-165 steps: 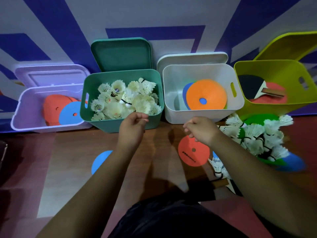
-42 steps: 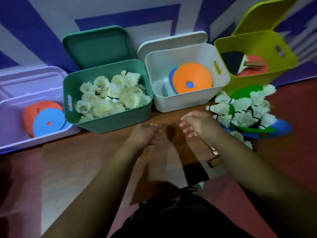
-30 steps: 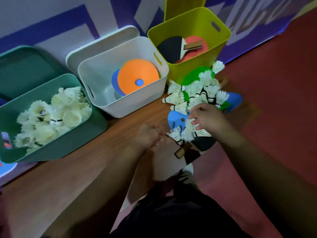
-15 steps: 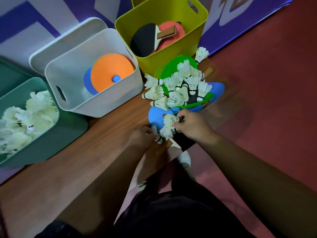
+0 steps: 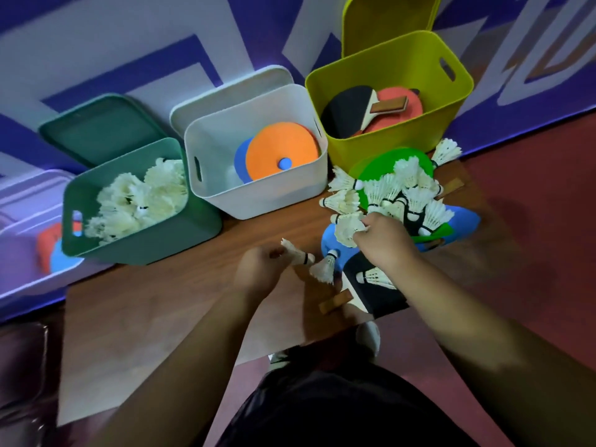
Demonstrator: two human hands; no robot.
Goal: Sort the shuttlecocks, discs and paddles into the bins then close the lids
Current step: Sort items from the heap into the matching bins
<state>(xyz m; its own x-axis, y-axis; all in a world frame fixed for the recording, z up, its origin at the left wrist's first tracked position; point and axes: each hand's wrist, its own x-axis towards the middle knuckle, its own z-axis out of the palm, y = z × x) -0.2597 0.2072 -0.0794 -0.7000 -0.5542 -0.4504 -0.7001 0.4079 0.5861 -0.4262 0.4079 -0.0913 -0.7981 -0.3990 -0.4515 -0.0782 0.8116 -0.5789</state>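
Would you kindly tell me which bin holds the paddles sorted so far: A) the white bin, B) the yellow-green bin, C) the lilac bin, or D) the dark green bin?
B: a black paddle and a red paddle lie inside the yellow-green bin.

Far left of the white bin (image 5: 258, 201), the purple bin (image 5: 16, 259) runs off the edge, its discs (image 5: 45, 250) mere slivers. Right of the white bin, the yellow lid (image 5: 387, 24) is cropped at the top and the shuttlecock heap (image 5: 396, 195) buries most of a green disc (image 5: 375, 167). In front of the white bin your left hand (image 5: 259, 269) is smeared, so its hold on the shuttlecock (image 5: 298, 254) can't be judged.
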